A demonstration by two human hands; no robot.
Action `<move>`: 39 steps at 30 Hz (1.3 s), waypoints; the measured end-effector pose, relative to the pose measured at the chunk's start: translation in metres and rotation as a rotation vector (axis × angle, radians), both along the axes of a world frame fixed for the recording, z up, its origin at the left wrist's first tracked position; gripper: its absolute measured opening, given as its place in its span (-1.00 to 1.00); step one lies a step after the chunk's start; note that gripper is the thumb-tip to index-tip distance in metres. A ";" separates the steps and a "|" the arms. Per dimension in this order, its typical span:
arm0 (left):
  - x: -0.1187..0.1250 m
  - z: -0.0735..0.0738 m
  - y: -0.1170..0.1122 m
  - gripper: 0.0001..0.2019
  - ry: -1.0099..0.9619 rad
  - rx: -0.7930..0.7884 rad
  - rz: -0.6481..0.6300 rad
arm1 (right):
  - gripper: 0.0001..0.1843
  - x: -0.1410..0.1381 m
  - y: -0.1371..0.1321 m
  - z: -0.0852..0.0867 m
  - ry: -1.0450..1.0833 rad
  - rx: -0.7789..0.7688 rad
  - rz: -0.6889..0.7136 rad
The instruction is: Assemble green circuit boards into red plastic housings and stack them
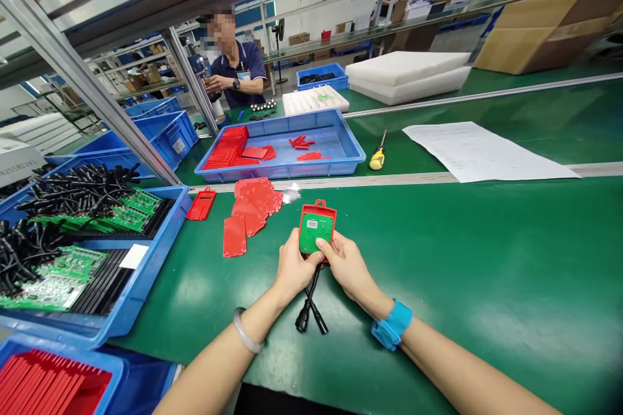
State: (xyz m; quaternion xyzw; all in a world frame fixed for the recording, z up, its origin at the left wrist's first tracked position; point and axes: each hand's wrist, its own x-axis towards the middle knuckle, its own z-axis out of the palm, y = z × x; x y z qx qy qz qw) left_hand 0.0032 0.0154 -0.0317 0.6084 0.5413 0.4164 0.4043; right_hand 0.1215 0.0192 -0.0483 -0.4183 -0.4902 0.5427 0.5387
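Both my hands grip a red plastic case (317, 210) with a green circuit board (314, 231) seated in it, held just above the green mat. My left hand (293, 268) closes on its lower left edge. My right hand (345, 264) closes on its lower right, thumb pressing on the board. Two black cable ends (309, 318) hang from the case's bottom onto the mat between my wrists. A pile of flat red covers (250, 211) and one empty red case (201, 203) lie just left of and beyond the hands.
Blue bins of green boards with black cables (82, 227) stand at the left, and a bin of red parts (48, 381) at the bottom left. A blue tray (350, 142) holds red parts ahead. A yellow screwdriver (378, 155) and paper sheets (479, 152) lie beyond. A person (237, 68) works opposite.
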 end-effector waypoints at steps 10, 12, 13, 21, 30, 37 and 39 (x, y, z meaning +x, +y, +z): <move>-0.011 0.008 0.005 -0.50 -0.483 -0.313 -0.302 | -0.49 0.018 0.000 0.016 0.077 -0.066 0.161; -0.013 0.010 0.005 -0.53 -0.455 -0.287 -0.311 | -0.49 0.019 0.000 0.016 0.078 -0.059 0.189; -0.013 0.010 0.005 -0.54 -0.441 -0.273 -0.311 | -0.50 0.019 0.000 0.015 0.076 -0.060 0.206; -0.004 -0.008 0.003 -0.67 -0.347 -0.199 -0.100 | -0.65 0.009 0.000 -0.004 -0.125 0.053 -0.027; -0.015 0.013 0.007 -0.49 -0.508 -0.386 -0.284 | -0.52 0.018 0.004 0.018 0.028 -0.049 0.318; -0.019 0.018 0.010 -0.62 -0.630 -0.194 -0.092 | -0.52 0.016 -0.007 0.019 0.059 -0.119 0.422; -0.020 0.020 0.010 -0.63 -0.646 -0.174 -0.090 | -0.51 0.016 -0.009 0.019 0.025 -0.052 0.406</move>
